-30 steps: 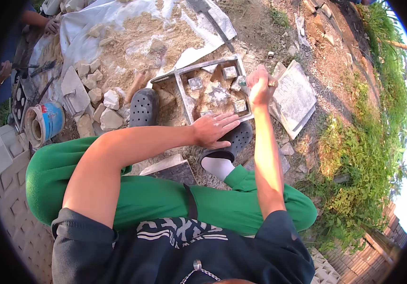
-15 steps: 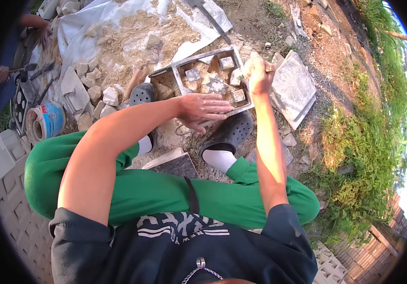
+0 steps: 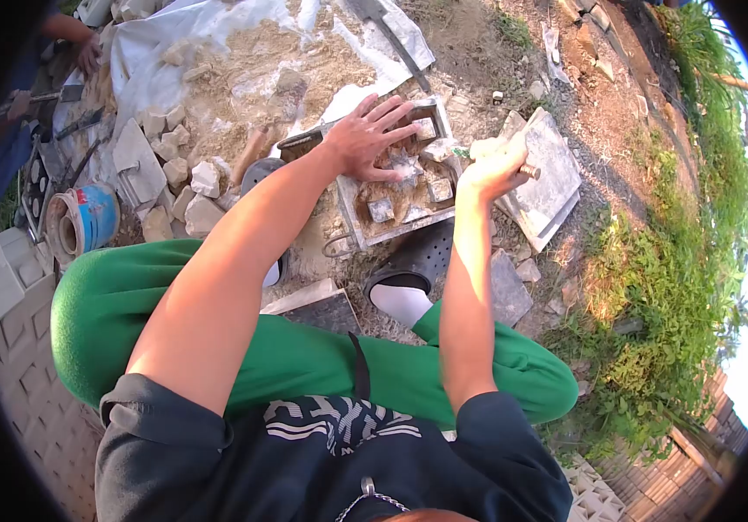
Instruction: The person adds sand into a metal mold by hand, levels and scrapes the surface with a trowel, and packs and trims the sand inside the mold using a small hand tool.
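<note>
A square metal mould [image 3: 409, 228] lies on the ground before me, with several raised square blocks [image 3: 381, 210] inside and a star-shaped piece [image 3: 407, 169] at its middle, partly covered. My left hand [image 3: 368, 139] spreads its fingers over the mould's far left part, the fingertips near the blocks. In my right hand [image 3: 493, 167], closed in a fist at the mould's right side, is a brush [image 3: 459, 152] with a wooden handle; its pale end reaches over the right rim. A thin wire loop [image 3: 336, 247] sticks out at the near left corner.
Flat slabs [image 3: 548, 170] are stacked to the right. A white sheet [image 3: 143, 61] with sandy powder spreads behind. Broken stones [image 3: 204, 178] and a blue bucket [image 3: 100, 213] are at left. Another person's hand [image 3: 88, 56] shows at upper left. My dark clogs [image 3: 422, 261] flank the mould.
My left hand has gone from the mould's near rim up to its far left part. My right hand, still around the brush, has shifted slightly right and nearer to me.
</note>
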Demonstrator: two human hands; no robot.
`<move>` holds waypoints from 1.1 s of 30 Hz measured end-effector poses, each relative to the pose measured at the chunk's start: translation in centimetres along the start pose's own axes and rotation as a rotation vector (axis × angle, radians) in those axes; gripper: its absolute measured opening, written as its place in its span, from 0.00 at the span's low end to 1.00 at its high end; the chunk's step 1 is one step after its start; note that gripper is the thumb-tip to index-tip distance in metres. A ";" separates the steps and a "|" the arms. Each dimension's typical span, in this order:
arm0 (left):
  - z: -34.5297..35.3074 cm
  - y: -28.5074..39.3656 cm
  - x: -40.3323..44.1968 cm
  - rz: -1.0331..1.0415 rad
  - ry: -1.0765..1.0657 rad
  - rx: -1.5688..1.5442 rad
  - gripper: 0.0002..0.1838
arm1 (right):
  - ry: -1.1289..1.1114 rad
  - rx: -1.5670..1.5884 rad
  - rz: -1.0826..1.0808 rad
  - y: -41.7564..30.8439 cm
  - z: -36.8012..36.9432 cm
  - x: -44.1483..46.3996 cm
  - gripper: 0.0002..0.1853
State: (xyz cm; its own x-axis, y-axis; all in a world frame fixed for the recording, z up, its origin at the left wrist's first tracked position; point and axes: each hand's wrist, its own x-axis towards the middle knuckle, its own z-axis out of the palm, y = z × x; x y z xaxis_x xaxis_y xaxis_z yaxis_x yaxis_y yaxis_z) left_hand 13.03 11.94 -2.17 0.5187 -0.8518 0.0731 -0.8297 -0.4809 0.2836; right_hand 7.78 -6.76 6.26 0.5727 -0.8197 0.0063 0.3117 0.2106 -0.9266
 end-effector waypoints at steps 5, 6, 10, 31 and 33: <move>-0.5 0.3 -0.1 -0.023 -0.036 0.000 0.51 | 0.157 -0.143 0.005 -0.2 2.1 -0.8 0.22; -0.4 0.3 -0.1 -0.017 -0.024 -0.009 0.51 | 0.194 -0.075 -0.030 -0.1 1.7 -1.2 0.22; -0.3 0.1 0.1 -0.010 0.000 -0.021 0.50 | 0.159 -0.258 -0.020 1.1 2.2 -1.8 0.24; 0.2 -0.2 0.1 -0.014 0.059 -0.064 0.50 | -0.429 -0.047 0.080 -0.2 -0.1 1.2 0.26; 0.1 -0.2 0.0 -0.008 0.060 -0.078 0.49 | -0.553 -0.147 -0.146 1.4 0.1 0.4 0.26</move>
State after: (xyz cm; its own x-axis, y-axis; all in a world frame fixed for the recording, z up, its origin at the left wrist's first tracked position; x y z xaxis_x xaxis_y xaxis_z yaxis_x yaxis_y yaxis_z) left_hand 13.17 12.04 -2.31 0.5389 -0.8328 0.1268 -0.8078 -0.4681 0.3582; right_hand 8.50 -6.78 5.03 0.8547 -0.4265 0.2959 0.3307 0.0080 -0.9437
